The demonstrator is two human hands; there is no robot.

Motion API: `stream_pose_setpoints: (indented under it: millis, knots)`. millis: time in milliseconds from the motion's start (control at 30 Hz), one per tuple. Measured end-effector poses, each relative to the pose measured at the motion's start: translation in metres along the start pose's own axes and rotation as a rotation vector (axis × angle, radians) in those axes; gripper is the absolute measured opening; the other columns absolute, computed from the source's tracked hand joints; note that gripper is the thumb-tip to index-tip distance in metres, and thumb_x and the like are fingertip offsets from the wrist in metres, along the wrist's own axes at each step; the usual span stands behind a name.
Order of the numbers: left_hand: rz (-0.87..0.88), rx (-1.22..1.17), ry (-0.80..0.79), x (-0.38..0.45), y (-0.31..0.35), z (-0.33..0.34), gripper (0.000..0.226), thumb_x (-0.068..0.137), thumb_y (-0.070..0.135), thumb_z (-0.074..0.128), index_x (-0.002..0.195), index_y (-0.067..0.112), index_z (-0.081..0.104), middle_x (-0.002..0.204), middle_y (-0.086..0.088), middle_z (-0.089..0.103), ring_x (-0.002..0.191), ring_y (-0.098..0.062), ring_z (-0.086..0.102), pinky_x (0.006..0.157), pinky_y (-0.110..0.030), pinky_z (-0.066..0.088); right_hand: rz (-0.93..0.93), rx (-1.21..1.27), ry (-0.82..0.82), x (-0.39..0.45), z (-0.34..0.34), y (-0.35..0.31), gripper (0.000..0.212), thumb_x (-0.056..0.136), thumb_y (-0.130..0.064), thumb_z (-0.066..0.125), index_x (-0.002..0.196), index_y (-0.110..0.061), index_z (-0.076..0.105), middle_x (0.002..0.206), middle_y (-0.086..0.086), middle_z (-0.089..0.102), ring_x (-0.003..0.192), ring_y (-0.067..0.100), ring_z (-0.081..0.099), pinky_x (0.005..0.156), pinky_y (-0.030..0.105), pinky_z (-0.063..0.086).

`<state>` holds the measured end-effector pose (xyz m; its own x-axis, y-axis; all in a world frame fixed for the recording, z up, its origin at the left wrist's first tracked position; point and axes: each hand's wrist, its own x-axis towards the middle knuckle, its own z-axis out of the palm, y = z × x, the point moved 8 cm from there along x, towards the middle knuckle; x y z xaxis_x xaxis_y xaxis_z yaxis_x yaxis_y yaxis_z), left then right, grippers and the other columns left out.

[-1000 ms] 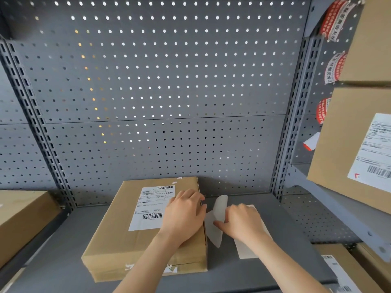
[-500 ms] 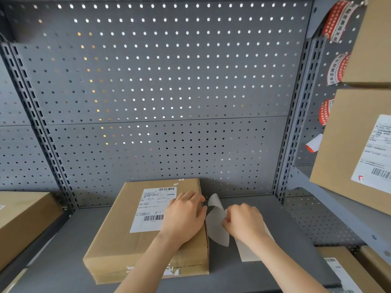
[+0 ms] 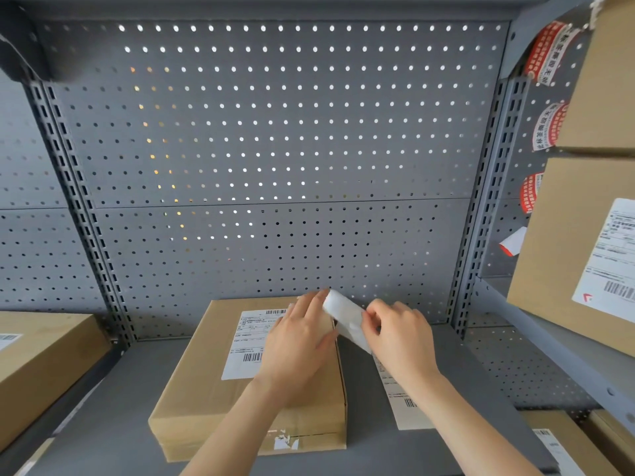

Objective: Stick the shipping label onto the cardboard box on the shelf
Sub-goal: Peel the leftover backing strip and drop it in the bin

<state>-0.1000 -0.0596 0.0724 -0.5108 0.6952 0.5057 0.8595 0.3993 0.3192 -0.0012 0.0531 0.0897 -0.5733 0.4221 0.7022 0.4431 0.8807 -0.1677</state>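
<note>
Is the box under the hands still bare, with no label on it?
No. The cardboard box already carries a white printed label with barcodes on its top, partly covered by the left hand.

Grey shelf (image 3: 103, 424), cardboard box (image 3: 206, 383), label sheet (image 3: 409, 413)

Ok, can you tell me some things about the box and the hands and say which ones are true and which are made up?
1. The cardboard box lies flat on the grey shelf. True.
2. The box has no label on it yet. False: a printed label with barcodes is already on its top.
3. The left hand rests on the box top. True.
4. The right hand is empty. False: it pinches a white sheet that curls up beside the box.
5. The back wall is solid wood. False: it is grey metal full of small holes.
</note>
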Motion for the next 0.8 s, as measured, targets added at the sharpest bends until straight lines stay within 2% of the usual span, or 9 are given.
stream_pose_setpoints:
  millis: [100,200,267,333,433,500,633,800]
  knots:
    - [0.017,0.000,0.066,-0.001,-0.007,-0.014,0.072,0.089,0.037,0.059,0.148,0.027,0.019,0.153,0.007,0.029,0.132,-0.017,0.039,0.092,-0.033,0.047,-0.050,0.074,0.075,0.003,-0.008,-0.014,0.012,0.071,-0.015,0.075,0.065,-0.015,0.065,0.045,0.000,0.054,0.037,0.016,0.034,0.043,0.021,0.034]
    - [0.019,0.035,0.089,-0.005,-0.015,-0.029,0.074,0.089,0.041,0.057,0.149,0.029,0.014,0.156,0.009,0.021,0.134,-0.015,0.036,0.090,-0.028,0.046,-0.081,0.158,0.113,0.006,-0.012,-0.029,0.008,0.075,-0.014,0.071,0.070,-0.017,0.066,0.048,-0.001,0.056,0.040,0.018,0.045,0.044,0.024,0.041]
    - [0.009,0.063,0.098,-0.009,-0.023,-0.037,0.072,0.090,0.045,0.054,0.149,0.030,0.016,0.156,0.012,0.021,0.133,-0.012,0.035,0.089,-0.026,0.046,-0.116,0.194,0.125,0.006,-0.012,-0.041,0.006,0.077,-0.014,0.070,0.073,-0.018,0.067,0.051,-0.002,0.057,0.042,0.017,0.047,0.047,0.025,0.042]
    - [0.006,0.094,0.115,-0.013,-0.031,-0.045,0.068,0.089,0.044,0.056,0.146,0.029,0.025,0.153,0.011,0.030,0.132,-0.013,0.039,0.092,-0.031,0.048,-0.145,0.217,0.119,0.006,-0.011,-0.054,0.004,0.079,-0.016,0.070,0.076,-0.018,0.068,0.054,-0.003,0.060,0.044,0.016,0.050,0.047,0.025,0.042]
    - [0.015,0.143,0.154,-0.021,-0.043,-0.056,0.059,0.081,0.037,0.069,0.135,0.024,0.047,0.132,0.008,0.057,0.117,-0.017,0.055,0.084,-0.032,0.051,-0.174,0.236,0.114,0.005,-0.008,-0.068,0.003,0.080,-0.017,0.070,0.078,-0.018,0.067,0.055,-0.002,0.061,0.046,0.017,0.052,0.048,0.023,0.041]
    - [0.008,0.167,0.199,-0.027,-0.050,-0.065,0.053,0.074,0.031,0.077,0.123,0.024,0.057,0.113,0.009,0.067,0.104,-0.018,0.062,0.076,-0.031,0.052,-0.188,0.253,0.116,0.004,-0.007,-0.079,0.003,0.080,-0.017,0.069,0.078,-0.019,0.068,0.056,-0.002,0.061,0.047,0.016,0.052,0.049,0.022,0.041]
    - [-0.014,0.185,0.247,-0.040,-0.065,-0.080,0.036,0.071,0.025,0.079,0.104,0.024,0.064,0.097,0.009,0.071,0.089,-0.020,0.066,0.070,-0.032,0.052,-0.211,0.307,0.102,0.001,-0.007,-0.099,0.005,0.078,-0.017,0.073,0.080,-0.018,0.069,0.063,-0.003,0.066,0.052,0.015,0.058,0.053,0.026,0.046]
    - [-0.097,0.196,0.283,-0.064,-0.089,-0.099,0.024,0.076,0.021,0.074,0.097,0.027,0.064,0.091,0.013,0.070,0.080,-0.017,0.064,0.070,-0.029,0.047,-0.235,0.376,0.020,-0.002,0.004,-0.129,0.003,0.082,-0.020,0.068,0.085,-0.022,0.067,0.073,-0.005,0.071,0.066,0.016,0.064,0.062,0.032,0.054]
